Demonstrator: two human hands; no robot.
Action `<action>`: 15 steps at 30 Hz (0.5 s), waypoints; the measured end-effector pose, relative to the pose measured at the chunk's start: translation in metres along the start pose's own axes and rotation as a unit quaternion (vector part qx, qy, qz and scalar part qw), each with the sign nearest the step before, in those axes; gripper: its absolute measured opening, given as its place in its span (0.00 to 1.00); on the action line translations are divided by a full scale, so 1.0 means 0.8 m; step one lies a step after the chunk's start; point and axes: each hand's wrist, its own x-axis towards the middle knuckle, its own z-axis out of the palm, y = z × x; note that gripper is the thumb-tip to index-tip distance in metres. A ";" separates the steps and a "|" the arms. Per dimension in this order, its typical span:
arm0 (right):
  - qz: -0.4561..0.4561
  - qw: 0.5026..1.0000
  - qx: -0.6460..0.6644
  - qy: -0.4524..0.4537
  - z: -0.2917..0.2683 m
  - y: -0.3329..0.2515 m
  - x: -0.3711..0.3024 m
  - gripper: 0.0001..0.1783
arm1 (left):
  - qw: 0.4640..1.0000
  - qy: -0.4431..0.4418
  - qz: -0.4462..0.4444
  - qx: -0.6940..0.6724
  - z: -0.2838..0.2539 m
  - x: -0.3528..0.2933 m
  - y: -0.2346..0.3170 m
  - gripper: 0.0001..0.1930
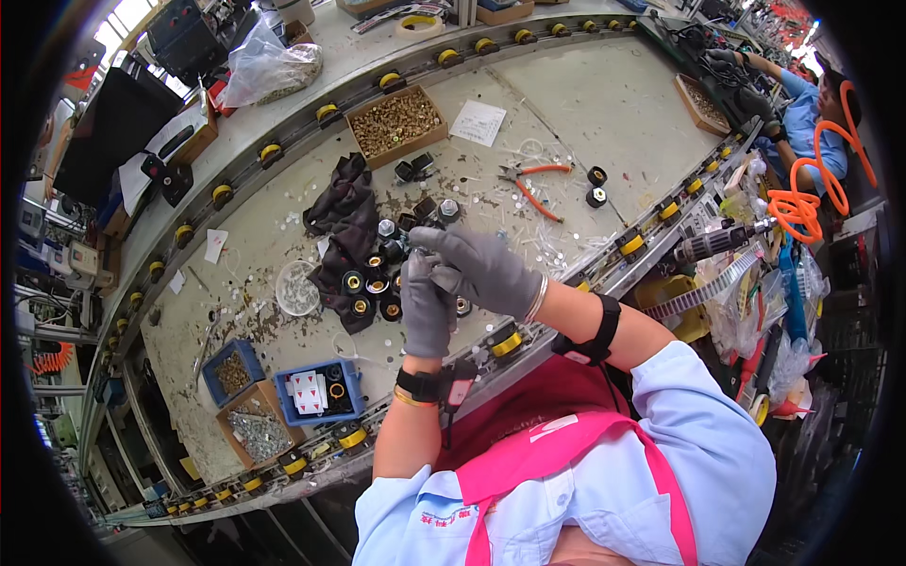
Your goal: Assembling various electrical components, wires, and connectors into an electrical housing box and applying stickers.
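Note:
My left hand [427, 313] and my right hand [491, 272], both in grey gloves, meet over the worktable. Their fingers are closed and pressed together at the tips. Whatever lies between them is too small or too hidden to name. Just beyond and left of the hands lies a cluster of black round fittings with brass-coloured centres [377, 284], partly covered by my gloves. A few fittings with silver hex tops [448, 208] stand behind my right hand. Next to the cluster, a crumpled dark cloth [342, 222] is spread along the table.
Orange-handled pliers [540, 193] lie to the right. A cardboard box of brass parts [396, 124] stands at the back. Near left are a blue bin [354, 401] and a box of clear small parts [257, 432]. A roller rail [269, 154] borders the table; a co-worker [802, 123] is far right.

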 end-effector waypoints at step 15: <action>0.192 0.973 0.019 -0.129 -0.005 -0.006 0.008 0.24 | 0.999 0.048 0.015 0.019 -0.010 0.002 0.010 0.18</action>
